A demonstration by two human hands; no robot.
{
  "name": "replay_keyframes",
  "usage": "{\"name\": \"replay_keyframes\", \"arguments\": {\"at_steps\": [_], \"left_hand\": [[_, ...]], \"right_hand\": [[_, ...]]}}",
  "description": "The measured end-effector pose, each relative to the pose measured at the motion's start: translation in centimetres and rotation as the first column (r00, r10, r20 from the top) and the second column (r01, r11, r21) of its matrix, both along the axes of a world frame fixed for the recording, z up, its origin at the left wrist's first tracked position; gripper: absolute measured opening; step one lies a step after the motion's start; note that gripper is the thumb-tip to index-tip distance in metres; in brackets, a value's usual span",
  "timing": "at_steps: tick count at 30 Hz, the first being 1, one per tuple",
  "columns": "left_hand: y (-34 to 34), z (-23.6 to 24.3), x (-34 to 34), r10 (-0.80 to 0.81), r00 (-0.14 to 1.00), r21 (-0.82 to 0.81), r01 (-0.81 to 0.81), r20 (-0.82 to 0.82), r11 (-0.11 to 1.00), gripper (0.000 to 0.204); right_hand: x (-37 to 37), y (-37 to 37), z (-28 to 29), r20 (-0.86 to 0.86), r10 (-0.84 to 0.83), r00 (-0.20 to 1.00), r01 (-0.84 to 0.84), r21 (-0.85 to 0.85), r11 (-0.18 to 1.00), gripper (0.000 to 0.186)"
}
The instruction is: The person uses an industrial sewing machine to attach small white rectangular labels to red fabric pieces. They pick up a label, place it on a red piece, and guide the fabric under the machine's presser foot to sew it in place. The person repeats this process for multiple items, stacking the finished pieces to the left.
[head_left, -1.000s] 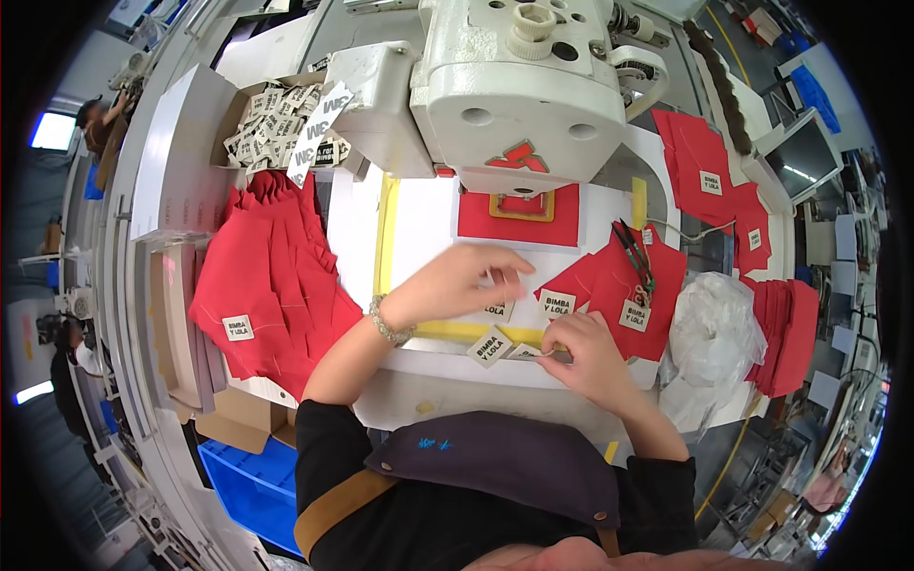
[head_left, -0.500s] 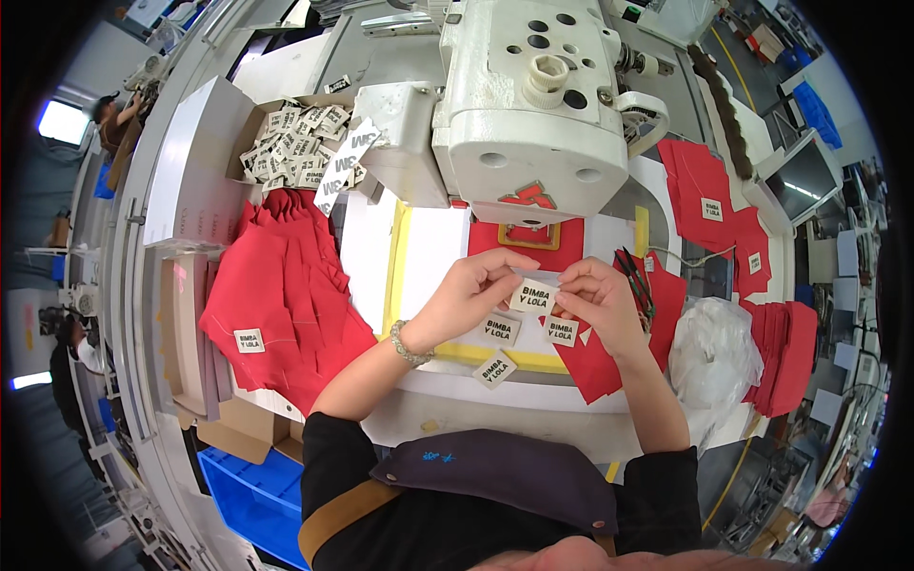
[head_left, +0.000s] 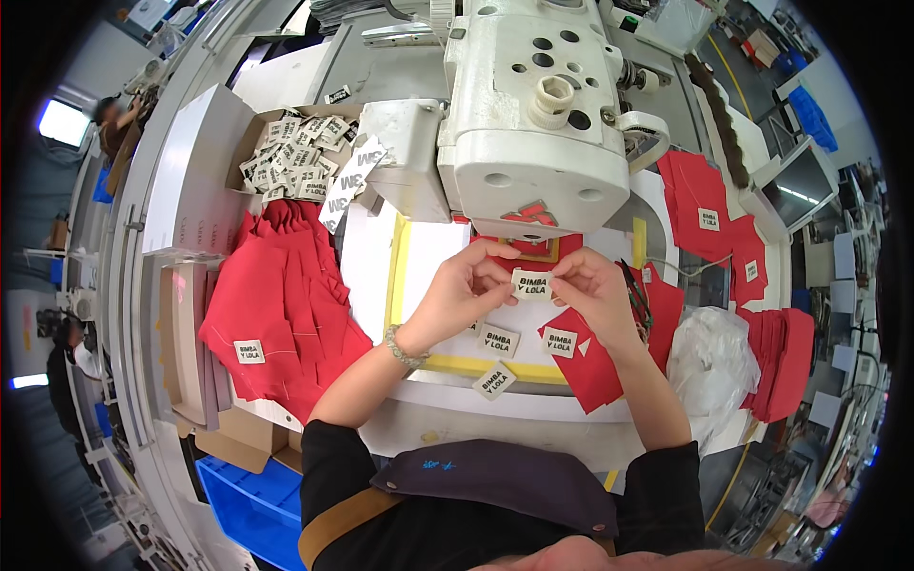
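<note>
Between my two hands a small cream label (head_left: 532,285) with dark print is held up level. My left hand (head_left: 468,284) pinches its left edge, and my right hand (head_left: 592,287) pinches its right edge. Loose labels lie just below: one label (head_left: 498,340) on the white work surface, a tilted label (head_left: 495,381) nearer to me, and another label (head_left: 560,342) on a red fabric piece (head_left: 592,381). Beyond my fingers, a red panel lies under a brass-coloured frame (head_left: 539,249) below the head of the white sewing machine (head_left: 533,186).
At left a box (head_left: 190,171) stands beside a heap of labels (head_left: 295,157), with a stack of red fabric (head_left: 271,314) in front. To the right are scissors (head_left: 636,295), a clear plastic bag (head_left: 712,357) and more red pieces (head_left: 700,195). A blue crate (head_left: 252,504) sits low at left.
The label between my hands has turned from a slight tilt to nearly level. My right hand has shifted slightly left and down, closer to the label's edge.
</note>
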State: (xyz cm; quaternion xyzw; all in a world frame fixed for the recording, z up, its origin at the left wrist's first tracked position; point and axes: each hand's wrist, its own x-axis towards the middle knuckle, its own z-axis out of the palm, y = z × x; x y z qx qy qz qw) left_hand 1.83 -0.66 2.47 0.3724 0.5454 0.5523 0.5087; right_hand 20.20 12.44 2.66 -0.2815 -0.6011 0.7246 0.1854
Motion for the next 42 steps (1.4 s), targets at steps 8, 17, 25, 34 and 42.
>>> {"name": "replay_keyframes", "arguments": {"at_steps": [8, 17, 25, 34, 42], "left_hand": [[0.7, -1.2, -1.0, 0.156, 0.755, 0.197, -0.036, -0.637, 0.980, 0.018], [1.0, -3.2, -1.5, 0.279, 0.381, 0.349, 0.129, -0.882, 0.928, 0.022], [1.0, -3.0, -1.4, 0.270, 0.261, 0.315, 0.150, -0.927, 0.937, 0.025], [0.8, -3.0, -1.1, 0.199, 0.177, 0.228, 0.161, -0.964, 0.960, 0.035], [0.9, -3.3, -0.7, 0.171, 0.085, 0.183, 0.159, -0.982, 0.970, 0.044]], "right_hand": [[-1.9, 2.7, -1.8, 0.170, -0.102, 0.980, 0.064, 0.212, 0.975, 0.006], [-2.5, 3.7, -2.6, 0.240, -0.113, 0.964, 0.038, 0.298, 0.954, 0.008], [-3.5, 3.9, -1.9, 0.205, -0.145, 0.968, 0.043, 0.434, 0.900, 0.015], [-4.0, 4.3, -2.3, 0.241, -0.148, 0.959, -0.021, 0.583, 0.812, 0.020], [-4.4, 4.4, -2.0, 0.228, -0.151, 0.962, -0.014, 0.594, 0.805, 0.021]]}}
